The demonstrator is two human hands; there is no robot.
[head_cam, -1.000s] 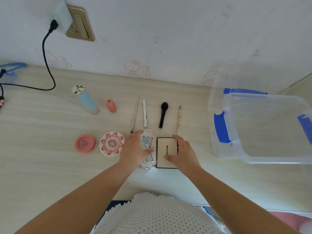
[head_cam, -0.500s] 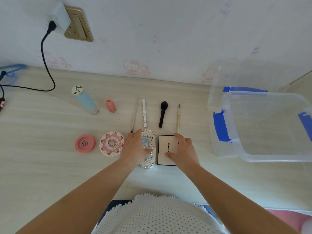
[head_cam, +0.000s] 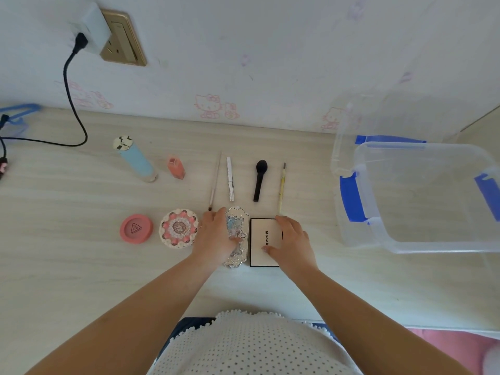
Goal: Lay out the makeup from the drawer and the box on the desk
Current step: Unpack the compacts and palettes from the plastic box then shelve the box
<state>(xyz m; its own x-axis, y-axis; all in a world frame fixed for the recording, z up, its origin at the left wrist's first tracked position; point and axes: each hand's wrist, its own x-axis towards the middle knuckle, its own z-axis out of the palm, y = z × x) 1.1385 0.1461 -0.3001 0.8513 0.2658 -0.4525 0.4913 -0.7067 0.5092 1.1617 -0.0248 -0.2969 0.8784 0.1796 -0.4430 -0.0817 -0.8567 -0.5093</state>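
Makeup lies in rows on the pale wooden desk (head_cam: 67,266). My left hand (head_cam: 216,238) rests on the left side of an ornate silver palette (head_cam: 238,226), fingers spread. My right hand (head_cam: 293,243) lies on the right side of a white black-edged palette (head_cam: 263,234), thumb on its face. To the left sit a frilly pink round compact (head_cam: 178,228) and a plain pink round compact (head_cam: 136,228). Behind lie a thin brush (head_cam: 215,182), a white pen (head_cam: 230,178), a black brush (head_cam: 259,180) and a yellow brush (head_cam: 282,188). A blue tube (head_cam: 135,159) and a peach bottle (head_cam: 176,167) stand farther left.
A clear plastic box with blue latches (head_cam: 422,196) stands on the right, nothing visible inside it. A black cable (head_cam: 74,104) runs from a wall socket (head_cam: 119,39) down across the desk's back left. A blue object (head_cam: 16,115) sits at the far left edge.
Both hands have nudged the two palettes slightly; the palettes sit side by side and squarer to the row. Nothing else has moved.
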